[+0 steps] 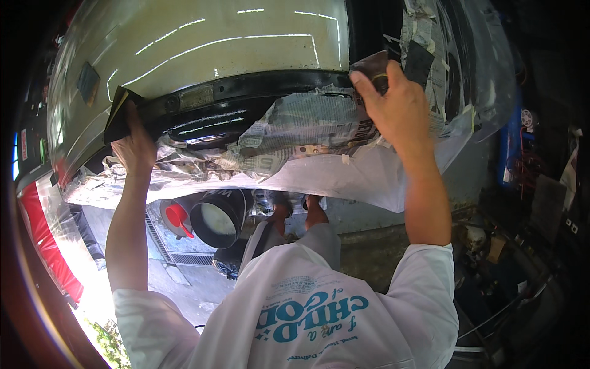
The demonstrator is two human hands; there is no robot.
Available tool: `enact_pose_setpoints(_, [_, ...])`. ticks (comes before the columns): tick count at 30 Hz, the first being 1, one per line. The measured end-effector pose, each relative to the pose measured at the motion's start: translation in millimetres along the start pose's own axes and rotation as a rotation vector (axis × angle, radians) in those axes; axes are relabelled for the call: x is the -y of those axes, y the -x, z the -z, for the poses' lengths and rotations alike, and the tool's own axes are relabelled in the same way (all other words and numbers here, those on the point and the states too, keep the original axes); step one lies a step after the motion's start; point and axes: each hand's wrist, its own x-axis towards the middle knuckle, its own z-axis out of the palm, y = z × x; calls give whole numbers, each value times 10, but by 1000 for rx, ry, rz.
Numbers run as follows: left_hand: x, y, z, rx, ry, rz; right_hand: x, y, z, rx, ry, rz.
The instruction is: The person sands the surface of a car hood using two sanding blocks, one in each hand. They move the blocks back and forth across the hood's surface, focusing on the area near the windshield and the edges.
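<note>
Left hand (136, 146): fingers nearly closed, holding black sheet (118, 117). Right hand (399, 104): fingers part-spread, gripping brown sheet (371, 63). Seemingly sanding panel (258, 55); next move calls for light pressure.

Between the left hand (136, 147) and right hand (399, 109), the glossy pale curved panel (246, 55) offers a broad open passage. A small dark square pad (88, 83) obstructs its left side; crumpled grey newspaper (301, 123) bulges along the near edge.
</note>
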Motion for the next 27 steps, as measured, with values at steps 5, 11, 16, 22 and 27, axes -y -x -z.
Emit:
enact_pose_setpoints(5, [-41, 13, 4, -3, 28, 23, -10, -70, -111, -75, 12, -89])
enact_pose_setpoints(11, [-18, 28, -1, -2, -6, 57, -25, 16, 50, -63, -229, -130])
enact_pose_setpoints(16, [-12, 29, 9, 7, 20, 48, -101, 23, -62, -9, -263, -7])
enact_pose_setpoints(22, [-26, 27, 11, -6, 10, 38, -154, -4, -116, 11, -152, 57])
enact_pose_setpoints(27, [-14, 17, 2, -2, 26, 21, -163, -49, -144, 18, -115, 82])
